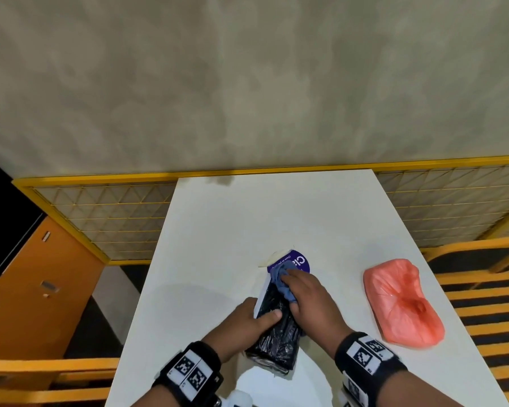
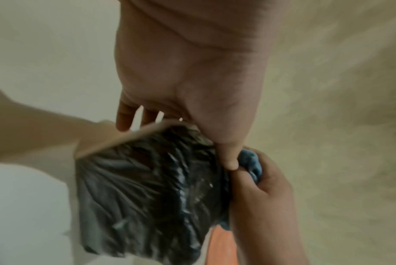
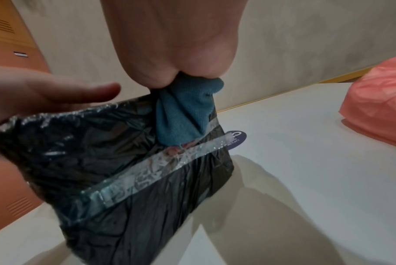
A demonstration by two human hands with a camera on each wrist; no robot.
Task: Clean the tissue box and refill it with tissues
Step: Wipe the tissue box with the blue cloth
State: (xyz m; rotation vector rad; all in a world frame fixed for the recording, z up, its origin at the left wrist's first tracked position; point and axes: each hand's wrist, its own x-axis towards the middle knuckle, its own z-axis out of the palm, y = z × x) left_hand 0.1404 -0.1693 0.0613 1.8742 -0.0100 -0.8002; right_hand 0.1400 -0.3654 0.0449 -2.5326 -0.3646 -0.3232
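Observation:
The tissue box [image 1: 276,333] is wrapped in crinkled black plastic with a clear tape strip [image 3: 147,172] and rests tilted on the white table [image 1: 247,218]. My left hand [image 1: 254,315] grips its left edge, thumb lying across the top. My right hand [image 1: 303,292] holds a bunched blue cloth [image 1: 279,279] against the box's far end. The cloth [image 3: 185,116] hangs from my curled right fingers onto the black wrap [image 3: 102,152]. From the left wrist camera the box [image 2: 147,188] sits below my palm, with the cloth [image 2: 251,163] beside my thumb. A pink plastic tissue pack [image 1: 400,301] lies to the right.
A round purple sticker [image 1: 299,262] and a pale paper scrap [image 1: 272,258] lie on the table just beyond the box. Yellow-framed mesh panels [image 1: 115,218] stand behind the table. An orange cabinet [image 1: 33,289] is at the left, and yellow slatted chairs [image 1: 488,306] at the right.

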